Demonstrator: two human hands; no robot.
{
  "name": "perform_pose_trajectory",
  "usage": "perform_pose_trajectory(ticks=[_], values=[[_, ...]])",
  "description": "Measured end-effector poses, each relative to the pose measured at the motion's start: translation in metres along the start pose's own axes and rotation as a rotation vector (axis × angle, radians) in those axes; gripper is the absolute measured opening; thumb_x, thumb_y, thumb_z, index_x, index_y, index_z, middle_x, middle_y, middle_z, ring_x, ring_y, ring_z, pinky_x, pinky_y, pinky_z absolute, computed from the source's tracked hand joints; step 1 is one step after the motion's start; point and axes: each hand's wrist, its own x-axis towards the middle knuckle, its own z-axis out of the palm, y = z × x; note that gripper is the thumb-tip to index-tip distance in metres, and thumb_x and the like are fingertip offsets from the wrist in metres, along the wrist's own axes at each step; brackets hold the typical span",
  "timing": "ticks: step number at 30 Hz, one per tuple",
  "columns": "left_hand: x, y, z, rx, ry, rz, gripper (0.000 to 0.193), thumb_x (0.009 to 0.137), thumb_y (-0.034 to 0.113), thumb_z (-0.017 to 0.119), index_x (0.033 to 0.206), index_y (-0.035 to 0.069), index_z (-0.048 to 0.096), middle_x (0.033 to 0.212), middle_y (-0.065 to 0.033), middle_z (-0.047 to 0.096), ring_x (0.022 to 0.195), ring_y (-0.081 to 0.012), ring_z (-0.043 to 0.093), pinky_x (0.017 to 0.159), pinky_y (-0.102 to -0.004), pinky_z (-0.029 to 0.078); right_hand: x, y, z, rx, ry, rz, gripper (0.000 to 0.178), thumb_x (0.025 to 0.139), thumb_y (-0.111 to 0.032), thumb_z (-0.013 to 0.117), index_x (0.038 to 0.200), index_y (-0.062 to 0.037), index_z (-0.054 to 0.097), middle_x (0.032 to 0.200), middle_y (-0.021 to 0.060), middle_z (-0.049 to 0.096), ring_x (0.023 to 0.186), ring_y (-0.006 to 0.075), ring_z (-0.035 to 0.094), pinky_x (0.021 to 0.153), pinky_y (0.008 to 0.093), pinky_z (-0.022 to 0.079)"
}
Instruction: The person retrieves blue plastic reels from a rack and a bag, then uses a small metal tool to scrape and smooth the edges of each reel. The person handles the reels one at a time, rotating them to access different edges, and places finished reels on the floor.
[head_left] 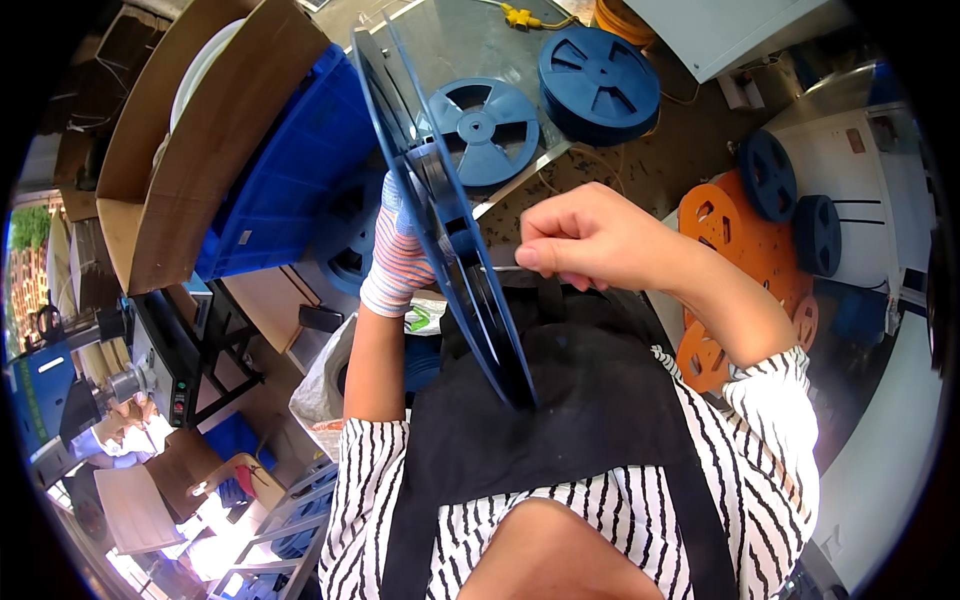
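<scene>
A large blue plastic reel (461, 222) stands on edge in front of my chest, seen nearly side-on, with two round flanges and a narrow gap between. My left hand (392, 262), in a striped knit glove, is closed on its left side near the hub; the flange hides some fingers. To the right of the reel is my bare right hand (590, 238), its thumb and forefinger pinched together. From that pinch a thin pale strip (506, 268) reaches toward the gap between the flanges. The reel's lower rim is against my black apron (560, 430).
One blue reel (483, 165) lies flat on the glass-like tabletop (450, 45), with stacked blue reels (600, 75) beside it. A blue crate (290, 165) and cardboard box (190, 190) stand left. Orange reels (745, 240) are at right; a white sack (325, 385) is below left.
</scene>
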Motion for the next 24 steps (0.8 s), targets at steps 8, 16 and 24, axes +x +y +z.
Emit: perform_pose_trajectory(ticks=[8,16,24], values=[[-0.011,-0.025,0.006,-0.228,0.209,0.117,0.063,0.078,0.013,0.08,0.133,0.003,0.051,0.105,-0.0061,0.063,0.099,-0.0215,0.063,0.095,-0.0384,0.053,0.004,0.025,-0.011,0.391,-0.085,-0.02,0.028,0.094,-0.03,0.063,0.079,-0.0063,0.059,0.065,-0.0021,0.056,0.052,0.0034,0.052,0.042,0.0186,0.036],[-0.051,-0.036,-0.002,-1.429,0.053,-0.298,0.092,0.068,0.03,0.087,0.141,-0.002,0.042,0.131,-0.0191,0.057,0.124,-0.0384,0.056,0.109,-0.0518,0.045,0.022,0.145,-0.025,1.45,0.24,-0.22,0.033,0.106,-0.031,0.042,0.086,-0.0071,0.052,0.059,-0.0004,0.044,0.047,0.0106,0.039,0.044,0.0249,0.032],[-0.071,-0.061,-0.006,-1.678,0.038,-0.246,0.094,0.07,0.037,0.086,0.141,-0.002,0.039,0.124,-0.0172,0.058,0.123,-0.0374,0.055,0.107,-0.0497,0.047,0.043,0.168,-0.027,1.472,0.373,-0.077,0.032,0.106,-0.032,0.044,0.088,-0.0084,0.055,0.061,-0.0014,0.042,0.051,0.0106,0.038,0.047,0.0255,0.033]])
